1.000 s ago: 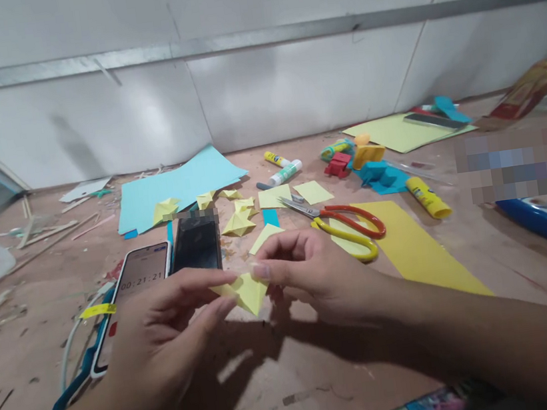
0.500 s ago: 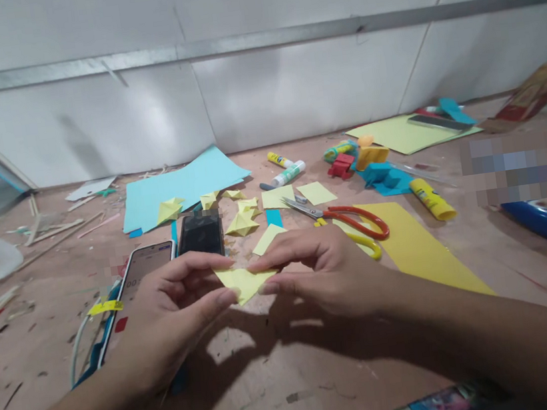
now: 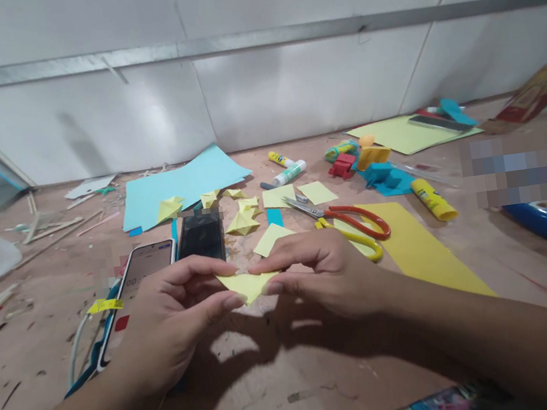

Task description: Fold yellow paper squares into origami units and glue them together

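Observation:
Between my two hands is a small folded piece of pale yellow paper (image 3: 248, 286), its lower tip pointing toward me. My left hand (image 3: 181, 311) pinches its left corner between thumb and fingers. At the right corner, my right hand (image 3: 317, 270) pinches it the same way, with the paper held above the table. Just beyond lie several folded yellow paper pieces (image 3: 243, 221) and flat yellow paper squares (image 3: 272, 237). Scissors (image 3: 332, 214) with orange and yellow handles rest past my right hand.
A phone (image 3: 145, 265) with a lit screen and a dark phone (image 3: 201, 235) lie at left. Behind are blue sheets (image 3: 175, 184) and glue sticks (image 3: 289, 173). To the right sit yellow paper (image 3: 415, 247), a yellow glue tube (image 3: 433, 199) and small folded blue paper (image 3: 386, 179).
The yellow paper's outline has gone from a notched, slanted shape to a neater downward triangle. Both hands keep their pinch in nearly the same place.

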Action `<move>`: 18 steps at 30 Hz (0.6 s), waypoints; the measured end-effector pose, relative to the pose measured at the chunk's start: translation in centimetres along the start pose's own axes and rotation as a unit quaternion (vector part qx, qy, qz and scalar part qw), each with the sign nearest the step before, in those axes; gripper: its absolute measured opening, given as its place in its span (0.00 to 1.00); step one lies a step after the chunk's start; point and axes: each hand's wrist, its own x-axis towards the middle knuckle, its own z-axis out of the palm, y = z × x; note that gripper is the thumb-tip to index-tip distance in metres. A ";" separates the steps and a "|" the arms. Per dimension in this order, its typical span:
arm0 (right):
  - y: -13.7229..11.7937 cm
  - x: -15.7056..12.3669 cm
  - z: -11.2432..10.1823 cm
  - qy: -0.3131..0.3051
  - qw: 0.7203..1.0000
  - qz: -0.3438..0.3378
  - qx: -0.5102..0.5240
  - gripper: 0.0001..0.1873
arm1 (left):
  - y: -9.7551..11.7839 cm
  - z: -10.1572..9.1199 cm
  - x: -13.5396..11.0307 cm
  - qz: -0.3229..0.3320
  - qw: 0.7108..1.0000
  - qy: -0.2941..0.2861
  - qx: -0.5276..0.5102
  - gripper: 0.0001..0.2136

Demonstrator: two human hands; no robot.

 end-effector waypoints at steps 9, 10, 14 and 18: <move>-0.1 0.0 0.1 -0.015 0.999 0.030 0.019 0.13 | -0.2 -0.3 -0.1 0.021 1.000 -0.021 0.007 0.10; -0.2 0.0 0.2 -0.012 0.999 0.034 0.024 0.12 | -0.2 -0.3 -0.1 0.025 0.999 -0.020 0.007 0.10; -0.4 -0.3 0.5 0.015 0.997 0.053 0.045 0.11 | -0.3 0.0 -0.2 0.041 0.999 -0.009 -0.012 0.11; -0.5 -0.1 0.3 0.018 0.999 0.045 0.025 0.09 | -0.3 0.2 -0.2 0.057 0.998 -0.017 -0.015 0.15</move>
